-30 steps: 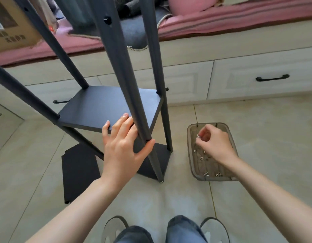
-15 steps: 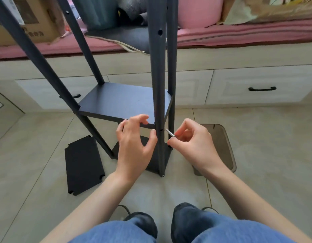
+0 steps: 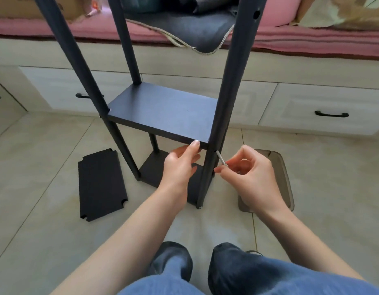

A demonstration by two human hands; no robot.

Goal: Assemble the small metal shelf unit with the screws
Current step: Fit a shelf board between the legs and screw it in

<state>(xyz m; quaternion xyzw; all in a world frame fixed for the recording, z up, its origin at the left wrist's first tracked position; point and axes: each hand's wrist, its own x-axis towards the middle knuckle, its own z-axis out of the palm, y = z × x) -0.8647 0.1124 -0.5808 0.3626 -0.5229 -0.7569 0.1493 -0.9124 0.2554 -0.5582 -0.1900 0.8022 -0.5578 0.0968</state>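
**Shelf unit steadied while a screw was set at its front post**

Shelf unit (image 3: pixel 163 111) stood on the tiled floor (image 3: pixel 45 167), with its front right post (image 3: pixel 218 128) between the two hands. The left hand (image 3: pixel 180 165) was held under the middle board's front edge, its thumb laid on that edge; the fingers beneath were only partly seen. A screw (image 3: pixel 221 158) was pinched in the right hand (image 3: pixel 248 175), fingers curled, its tip set against the post just beyond the fingertips. A loose panel (image 3: pixel 101 184) lay well left of the left hand. A tray (image 3: pixel 284 177) was partly hidden behind the right hand.
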